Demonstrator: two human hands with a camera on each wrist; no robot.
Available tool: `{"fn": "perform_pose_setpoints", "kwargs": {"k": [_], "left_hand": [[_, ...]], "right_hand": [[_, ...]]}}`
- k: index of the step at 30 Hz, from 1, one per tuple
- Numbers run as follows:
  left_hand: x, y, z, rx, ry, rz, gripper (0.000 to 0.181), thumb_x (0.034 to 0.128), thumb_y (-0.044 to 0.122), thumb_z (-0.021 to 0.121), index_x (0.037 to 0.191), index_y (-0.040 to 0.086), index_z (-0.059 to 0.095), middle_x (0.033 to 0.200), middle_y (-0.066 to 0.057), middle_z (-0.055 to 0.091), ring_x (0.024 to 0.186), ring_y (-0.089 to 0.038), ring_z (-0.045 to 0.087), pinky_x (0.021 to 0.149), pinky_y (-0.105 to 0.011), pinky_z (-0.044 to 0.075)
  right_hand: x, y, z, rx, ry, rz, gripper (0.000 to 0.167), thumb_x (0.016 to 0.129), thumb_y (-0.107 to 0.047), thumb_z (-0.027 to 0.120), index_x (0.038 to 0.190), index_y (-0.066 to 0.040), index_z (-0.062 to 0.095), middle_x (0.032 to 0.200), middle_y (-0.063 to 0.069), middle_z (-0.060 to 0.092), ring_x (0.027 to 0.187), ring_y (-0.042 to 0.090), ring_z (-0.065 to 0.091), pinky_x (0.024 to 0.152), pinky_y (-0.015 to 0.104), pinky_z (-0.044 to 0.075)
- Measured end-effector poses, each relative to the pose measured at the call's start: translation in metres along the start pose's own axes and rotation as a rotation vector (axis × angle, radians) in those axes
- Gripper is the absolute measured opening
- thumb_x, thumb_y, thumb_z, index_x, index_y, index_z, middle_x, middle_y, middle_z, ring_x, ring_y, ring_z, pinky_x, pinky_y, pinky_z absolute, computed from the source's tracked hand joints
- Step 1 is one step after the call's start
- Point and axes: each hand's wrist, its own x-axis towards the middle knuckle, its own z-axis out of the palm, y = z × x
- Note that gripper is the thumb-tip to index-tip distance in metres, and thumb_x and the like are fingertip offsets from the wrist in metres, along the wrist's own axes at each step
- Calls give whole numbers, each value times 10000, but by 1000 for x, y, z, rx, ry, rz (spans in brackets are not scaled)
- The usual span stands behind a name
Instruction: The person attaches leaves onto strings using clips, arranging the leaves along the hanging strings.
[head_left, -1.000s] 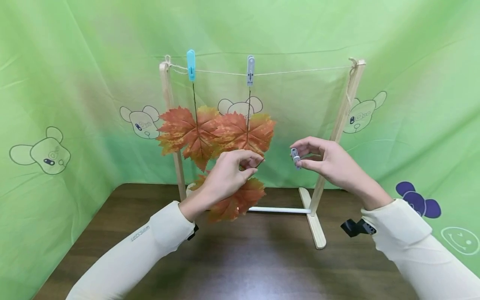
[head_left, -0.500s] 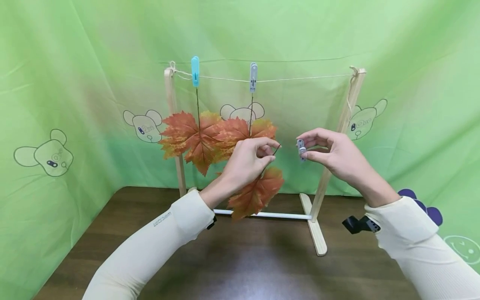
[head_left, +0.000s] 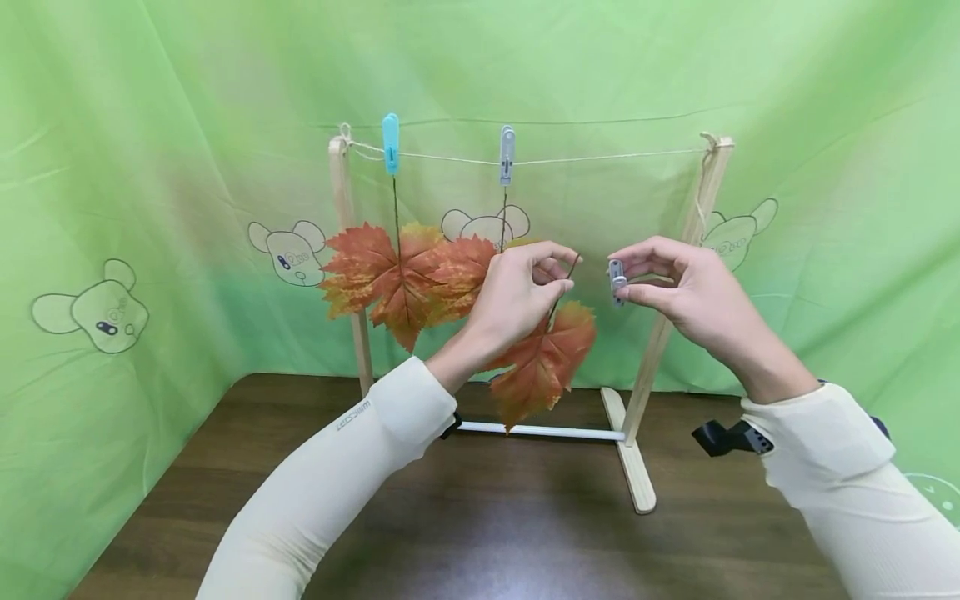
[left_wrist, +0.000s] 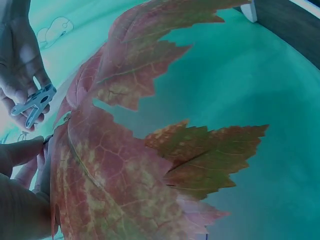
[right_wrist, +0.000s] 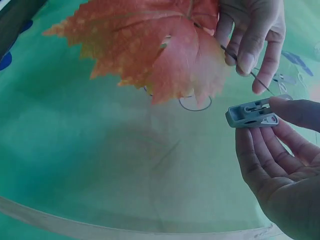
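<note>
My left hand pinches the thin dark stem of an orange-red maple leaf, which hangs tilted below the fingers. In the left wrist view this leaf fills the middle. To the right, my right hand holds a grey clothespin between thumb and fingers, apart from the stem. The right wrist view shows that clothespin lying across the fingertips under the thumb. Behind the hands, a blue clothespin and another grey clothespin hold two more maple leaves by their stems on a string.
The string runs between two wooden posts; the right post stands on a wooden foot. A white bar joins the stand low down, above the brown table. A green printed cloth hangs behind.
Both hands have moved up and to the right, the left one carrying the leaf and the right one the grey clothespin. The gap between the hands has narrowed. The hung leaves stay on the string.
</note>
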Motion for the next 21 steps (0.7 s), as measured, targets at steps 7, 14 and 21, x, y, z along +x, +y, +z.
{"fn": "perform_pose_setpoints", "kwargs": {"k": [7, 14, 21], "left_hand": [[12, 3, 5, -29, 48, 14, 211, 951, 38, 755, 1153, 90, 780, 941, -73, 776, 830, -155, 729, 727, -183, 545], [18, 6, 8, -62, 88, -16, 204, 942, 39, 768, 1138, 94, 782, 924, -66, 773, 805, -124, 716, 707, -175, 549], [26, 6, 7, -83, 94, -80, 218, 952, 68, 765, 1169, 84, 773, 973, -72, 779, 866, -155, 726, 714, -198, 560]], "right_hand": [[5, -4, -3, 7, 25, 24, 268, 971, -105, 751, 1234, -147, 724, 984, -188, 770, 946, -12, 727, 807, 150, 552], [6, -8, -7, 7, 62, 51, 236, 971, -107, 746, 1201, -160, 734, 962, -202, 756, 928, 3, 719, 809, 149, 539], [12, -15, -10, -16, 86, 35, 247, 947, -119, 783, 1187, -161, 743, 963, -216, 751, 944, -4, 714, 800, 154, 522]]}}
